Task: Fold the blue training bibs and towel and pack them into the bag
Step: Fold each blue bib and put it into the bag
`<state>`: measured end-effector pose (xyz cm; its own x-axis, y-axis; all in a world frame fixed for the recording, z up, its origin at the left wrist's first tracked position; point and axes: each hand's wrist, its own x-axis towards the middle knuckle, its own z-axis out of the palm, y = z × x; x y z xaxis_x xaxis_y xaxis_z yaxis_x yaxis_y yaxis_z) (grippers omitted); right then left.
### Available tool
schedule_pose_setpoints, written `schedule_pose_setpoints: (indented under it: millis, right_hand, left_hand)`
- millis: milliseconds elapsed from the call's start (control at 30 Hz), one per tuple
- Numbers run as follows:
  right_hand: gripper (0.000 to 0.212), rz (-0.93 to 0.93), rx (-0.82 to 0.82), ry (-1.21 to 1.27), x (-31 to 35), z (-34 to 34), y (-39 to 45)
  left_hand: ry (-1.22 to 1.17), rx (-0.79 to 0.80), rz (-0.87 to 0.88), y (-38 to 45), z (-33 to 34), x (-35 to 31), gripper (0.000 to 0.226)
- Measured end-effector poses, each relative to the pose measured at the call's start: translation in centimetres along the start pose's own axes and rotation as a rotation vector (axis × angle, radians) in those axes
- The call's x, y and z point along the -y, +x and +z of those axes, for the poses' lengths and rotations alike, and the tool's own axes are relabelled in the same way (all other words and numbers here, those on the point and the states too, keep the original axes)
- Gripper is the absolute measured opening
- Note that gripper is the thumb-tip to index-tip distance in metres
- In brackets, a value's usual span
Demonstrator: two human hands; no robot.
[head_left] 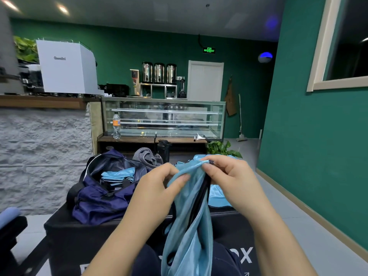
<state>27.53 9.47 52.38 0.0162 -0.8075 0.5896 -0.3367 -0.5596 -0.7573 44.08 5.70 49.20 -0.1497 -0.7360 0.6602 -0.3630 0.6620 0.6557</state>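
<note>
A light blue mesh bib [189, 226] with dark trim hangs in front of me, held up by its top edge. My left hand [157, 188] pinches the fabric on the left and my right hand [229, 178] pinches the edge on the right, close together. A navy duffel bag [99, 200] stands unzipped on the black table [65, 234] to the left, with folded blue bibs [117, 175] inside. More light blue cloth [218, 198] lies on the table behind my right hand. A grey towel [146, 156] is bunched behind the bag.
A dark bottle [164, 150] stands behind the towel. Beyond are a glass display case [163, 118] with a plastic bottle [116, 125], a green plant [223, 149], a stone counter on the left and a green wall on the right.
</note>
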Motion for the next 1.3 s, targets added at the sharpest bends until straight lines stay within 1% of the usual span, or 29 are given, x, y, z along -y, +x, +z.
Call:
schedule_pose_setpoints:
  millis: [67,133,200,267,333,400,467,567,700,800,1000,1133,1233,1300]
  right_hand:
    - [0.025,0.013,-0.063,0.068,-0.3,-0.6,0.2]
    - [0.026,0.022,-0.083,0.102,-0.4,-1.0,0.3]
    - [0.028,0.022,-0.078,0.119,-0.5,-1.2,0.2]
    - [0.03,0.018,-0.067,0.119,-0.6,-1.3,0.2]
    - [0.031,0.017,-0.057,0.11,-0.8,-1.4,0.3]
    - [0.027,0.015,-0.051,0.111,-0.8,-1.5,0.3]
    - [0.02,0.013,-0.044,0.127,-0.7,-1.6,0.3]
    - [0.021,0.015,-0.047,0.138,-0.7,-1.8,0.5]
    - [0.022,0.023,-0.07,0.099,-0.8,-2.6,1.0]
    - [0.019,-0.018,-0.114,0.08,0.4,-3.1,2.1]
    - [0.018,-0.094,-0.208,0.126,5.2,-3.9,7.3]
    - [0.012,-0.145,-0.216,0.057,9.2,-4.6,11.4]
    - [0.012,-0.177,-0.203,-0.016,11.6,-5.3,13.0]
    - [0.015,-0.192,-0.178,-0.153,12.7,-5.9,13.2]
  left_hand:
    - [-0.131,0.082,-0.084,0.2,0.0,0.7,0.022]
    - [-0.251,0.156,-0.154,0.1,0.3,1.1,0.021]
    - [-0.281,0.214,-0.185,0.0,0.8,1.3,0.022]
    - [-0.305,0.233,-0.176,-0.1,1.2,1.1,0.02]
    - [-0.406,0.184,-0.149,0.0,1.3,0.9,0.017]
    - [-0.511,0.108,-0.118,0.0,1.2,0.4,0.01]
    - [-0.57,0.056,-0.109,0.0,1.1,-0.2,0.007]
    - [-0.641,-0.024,-0.123,0.2,1.1,-0.9,0.006]
    - [-0.558,-0.101,-0.045,1.3,1.0,-1.9,0.009]
    - [-0.565,-0.127,-0.022,3.0,0.3,-3.6,0.01]
    - [-0.434,-0.17,0.13,8.4,-2.8,-9.1,0.012]
    - [-0.39,-0.208,0.139,12.8,-5.7,-12.4,0.014]
    - [-0.286,-0.209,0.131,15.0,-7.6,-13.9,0.017]
    - [-0.116,-0.175,0.18,15.7,-8.7,-14.4,0.018]
